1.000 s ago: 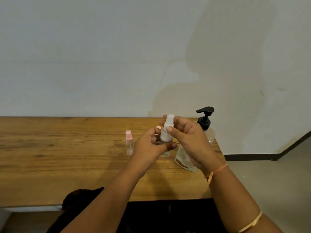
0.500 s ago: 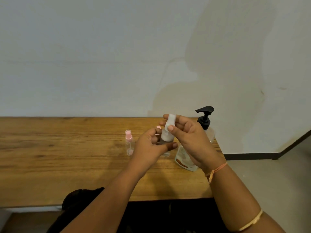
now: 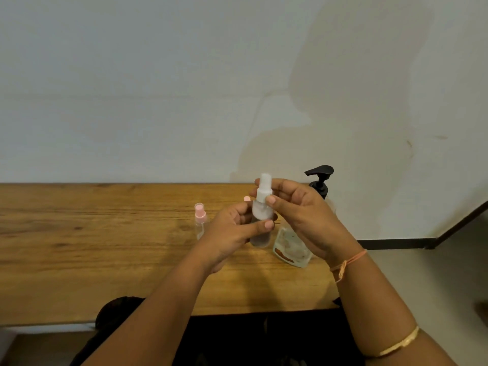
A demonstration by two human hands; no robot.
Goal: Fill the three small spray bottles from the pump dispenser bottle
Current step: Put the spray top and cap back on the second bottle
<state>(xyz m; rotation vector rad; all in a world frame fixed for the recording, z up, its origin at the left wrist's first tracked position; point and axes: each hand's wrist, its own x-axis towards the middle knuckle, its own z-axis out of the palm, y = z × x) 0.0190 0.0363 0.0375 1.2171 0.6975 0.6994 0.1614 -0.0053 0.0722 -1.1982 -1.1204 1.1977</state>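
Spray bottle, white-capped, is held above the surface. Left hand grips its body; right hand pinches its cap.

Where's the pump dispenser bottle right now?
Head view: the pump dispenser bottle stands at the wooden table's far right end, by the wall, mostly hidden behind the right hand; its black pump head shows above it.

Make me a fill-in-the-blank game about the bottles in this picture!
1. The left hand and right hand hold a spray bottle with a ____ cap.
2. The pump dispenser bottle has a ____ pump head.
3. The small bottle left of the hands, on the wooden table, has a ____ cap.
Missing words: white, black, pink.
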